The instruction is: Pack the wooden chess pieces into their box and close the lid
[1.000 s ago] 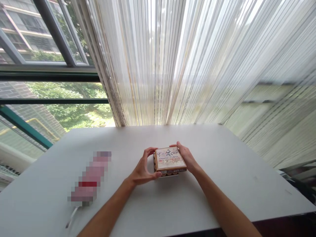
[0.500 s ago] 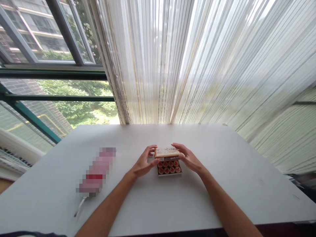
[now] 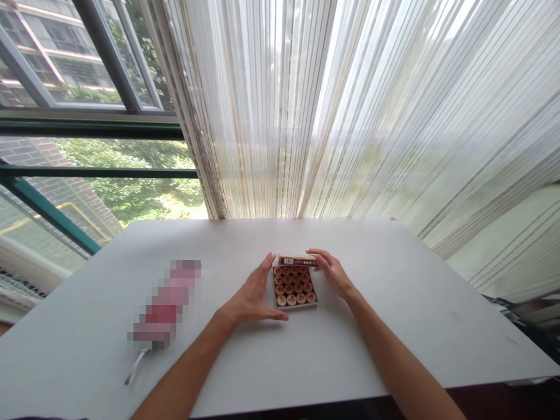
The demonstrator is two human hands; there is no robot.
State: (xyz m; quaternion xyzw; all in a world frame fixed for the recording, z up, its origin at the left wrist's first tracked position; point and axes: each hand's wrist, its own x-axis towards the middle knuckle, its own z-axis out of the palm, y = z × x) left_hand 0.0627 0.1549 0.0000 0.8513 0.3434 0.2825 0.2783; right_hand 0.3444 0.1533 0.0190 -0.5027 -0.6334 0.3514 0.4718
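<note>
A shallow box [image 3: 296, 307] of round Chinese chess pieces [image 3: 296, 279] rests on the white table. The pieces sit in rows, pale wood with red characters. At the box's far side is its lid [image 3: 298, 261], tilted so that a printed edge with a barcode faces me. My right hand [image 3: 333, 274] grips the lid's right end between thumb and fingers. My left hand [image 3: 251, 294] is open beside the box's left side, fingers pointing away and thumb stretched along the near edge. Whether it touches the box I cannot tell.
A blurred-out pink and red object [image 3: 164, 306] with a pale strap lies on the table [image 3: 245, 373] to the left. Behind the table's far edge hang striped sheer curtains [image 3: 297, 116]. An open window [image 3: 100, 58] stands at the left.
The lid has moved back off the pieces and tipped up, so more rows show. My left hand has let go of the lid and spread beside the box. My right hand still holds the lid.
</note>
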